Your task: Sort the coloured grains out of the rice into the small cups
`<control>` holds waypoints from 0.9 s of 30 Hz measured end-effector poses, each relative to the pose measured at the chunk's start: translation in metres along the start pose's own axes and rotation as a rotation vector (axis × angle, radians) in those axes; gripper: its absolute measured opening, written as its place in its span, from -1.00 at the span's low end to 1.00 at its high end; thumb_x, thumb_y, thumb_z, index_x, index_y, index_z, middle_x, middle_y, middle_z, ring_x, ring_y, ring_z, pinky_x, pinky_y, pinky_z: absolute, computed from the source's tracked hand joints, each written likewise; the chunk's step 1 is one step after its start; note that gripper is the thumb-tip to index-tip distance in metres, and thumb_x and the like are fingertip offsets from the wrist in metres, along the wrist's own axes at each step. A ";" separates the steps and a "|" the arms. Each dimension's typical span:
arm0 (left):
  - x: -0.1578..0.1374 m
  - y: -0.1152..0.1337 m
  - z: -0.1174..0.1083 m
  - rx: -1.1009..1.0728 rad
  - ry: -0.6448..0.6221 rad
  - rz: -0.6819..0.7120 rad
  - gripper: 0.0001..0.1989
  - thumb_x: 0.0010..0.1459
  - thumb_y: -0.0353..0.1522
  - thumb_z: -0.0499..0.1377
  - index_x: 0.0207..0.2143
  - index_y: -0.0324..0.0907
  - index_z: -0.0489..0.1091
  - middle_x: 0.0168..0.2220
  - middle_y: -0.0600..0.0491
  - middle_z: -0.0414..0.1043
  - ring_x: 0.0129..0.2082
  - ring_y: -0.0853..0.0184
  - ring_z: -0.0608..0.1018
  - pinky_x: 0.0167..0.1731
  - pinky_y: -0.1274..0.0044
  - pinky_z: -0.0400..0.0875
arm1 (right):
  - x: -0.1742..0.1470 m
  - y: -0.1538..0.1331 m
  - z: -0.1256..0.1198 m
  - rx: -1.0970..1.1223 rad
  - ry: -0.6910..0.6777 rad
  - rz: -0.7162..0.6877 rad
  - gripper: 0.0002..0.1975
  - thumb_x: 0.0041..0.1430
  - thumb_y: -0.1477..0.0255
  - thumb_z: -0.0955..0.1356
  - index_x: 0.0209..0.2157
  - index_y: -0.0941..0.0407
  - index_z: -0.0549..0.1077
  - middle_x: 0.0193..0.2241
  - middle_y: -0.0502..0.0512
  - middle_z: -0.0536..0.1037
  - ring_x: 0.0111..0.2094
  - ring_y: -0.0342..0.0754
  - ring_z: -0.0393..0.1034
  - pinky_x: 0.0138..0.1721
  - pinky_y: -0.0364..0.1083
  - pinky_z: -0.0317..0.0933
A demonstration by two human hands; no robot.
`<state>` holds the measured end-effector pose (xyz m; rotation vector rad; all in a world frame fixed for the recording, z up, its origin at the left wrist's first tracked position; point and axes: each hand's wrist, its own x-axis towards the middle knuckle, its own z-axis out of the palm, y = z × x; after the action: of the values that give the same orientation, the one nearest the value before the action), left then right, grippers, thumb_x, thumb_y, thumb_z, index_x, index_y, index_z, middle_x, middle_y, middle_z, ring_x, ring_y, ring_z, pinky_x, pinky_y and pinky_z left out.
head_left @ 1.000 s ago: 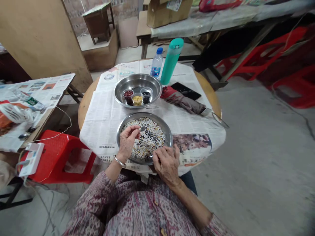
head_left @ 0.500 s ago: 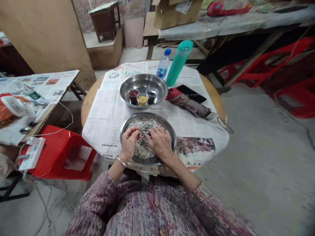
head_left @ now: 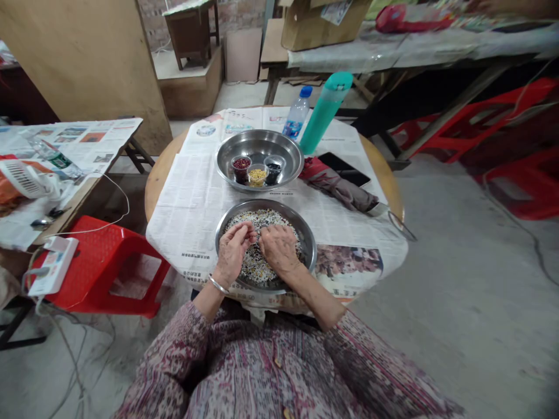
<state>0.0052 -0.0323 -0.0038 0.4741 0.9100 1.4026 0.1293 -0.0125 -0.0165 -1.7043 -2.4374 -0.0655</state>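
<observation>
A steel basin (head_left: 311, 257) near the table's front edge holds a mix of white, black and yellow grains (head_left: 261, 269). Over its left side is my left hand (head_left: 232, 251), thumb and fingertips pinched together; anything between them is too small to name. My right hand (head_left: 279, 249) reaches into the basin from the right, its fingers curled down at the grains and their tips hidden. Behind stands a second steel basin (head_left: 231, 145) with three clear cups: one of dark red beans (head_left: 241, 164), one of yellow grains (head_left: 257, 176), one of black beans (head_left: 273, 167).
Newspaper (head_left: 174, 203) covers the round table. At the back right stand a water bottle (head_left: 297, 114) and a teal flask (head_left: 325, 113), near a folded umbrella (head_left: 340, 189) and a dark phone or tablet (head_left: 345, 169). A red stool (head_left: 105, 262) with a power strip (head_left: 55, 267) is at the left.
My right hand's fingers have curled in closer together over the grains. My left hand stays pinched, its fingertips a little nearer the right hand. The whole view has shifted slightly.
</observation>
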 end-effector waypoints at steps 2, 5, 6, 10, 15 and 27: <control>0.001 0.001 0.000 -0.045 -0.010 -0.030 -0.81 0.08 -0.34 0.33 -0.26 -0.27 0.56 -0.25 -0.03 0.57 -0.25 0.37 0.59 -0.12 0.49 0.46 | 0.002 0.003 0.005 0.020 0.038 -0.017 -0.78 0.27 0.53 0.25 -0.30 0.20 0.54 -0.31 0.28 0.62 -0.25 0.11 0.38 -0.18 0.02 0.06; 0.002 0.003 -0.001 -0.097 -0.023 -0.075 -0.82 0.16 -0.33 0.29 -0.24 -0.27 0.56 -0.19 -0.08 0.58 -0.16 0.31 0.61 0.03 0.42 0.43 | 0.006 0.010 0.007 0.091 0.087 0.031 -0.80 0.22 0.50 0.27 -0.36 0.16 0.54 -0.36 0.24 0.62 -0.28 0.08 0.40 -0.20 0.00 0.09; 0.002 0.003 -0.002 -0.111 -0.030 -0.087 -0.82 0.18 -0.33 0.28 -0.23 -0.27 0.56 -0.17 -0.10 0.59 -0.14 0.30 0.61 0.06 0.40 0.41 | 0.008 0.011 0.004 0.128 0.102 0.060 -0.80 0.21 0.49 0.28 -0.38 0.14 0.54 -0.37 0.22 0.62 -0.29 0.06 0.40 -0.21 -0.01 0.09; 0.003 0.002 -0.004 -0.146 -0.075 -0.134 -0.80 0.26 -0.33 0.21 -0.19 -0.27 0.56 -0.11 -0.12 0.59 -0.09 0.28 0.61 0.10 0.41 0.39 | 0.014 0.011 -0.019 0.281 0.158 0.118 -0.80 0.20 0.46 0.29 -0.36 0.11 0.57 -0.37 0.14 0.64 -0.29 0.02 0.44 -0.23 -0.04 0.13; 0.009 0.001 -0.004 -0.228 -0.058 -0.257 -0.76 0.35 -0.35 0.11 -0.29 -0.26 0.53 -0.27 -0.06 0.58 -0.24 0.36 0.60 -0.07 0.50 0.48 | 0.018 -0.003 -0.049 0.396 0.037 -0.022 -0.79 0.21 0.50 0.31 -0.25 0.09 0.62 -0.25 0.11 0.68 -0.20 0.00 0.49 -0.15 -0.06 0.19; 0.005 0.012 -0.006 -0.326 -0.036 -0.279 -0.77 0.36 -0.42 0.07 -0.26 -0.31 0.50 -0.25 -0.10 0.56 -0.20 0.34 0.61 0.00 0.47 0.48 | 0.020 0.018 -0.042 0.640 0.258 0.108 -0.77 0.25 0.40 0.31 -0.27 0.12 0.62 -0.32 0.13 0.68 -0.34 -0.04 0.51 -0.24 -0.07 0.30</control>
<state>-0.0078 -0.0266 0.0006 0.1193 0.6719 1.2505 0.1445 0.0065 0.0270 -1.4184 -1.8892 0.4311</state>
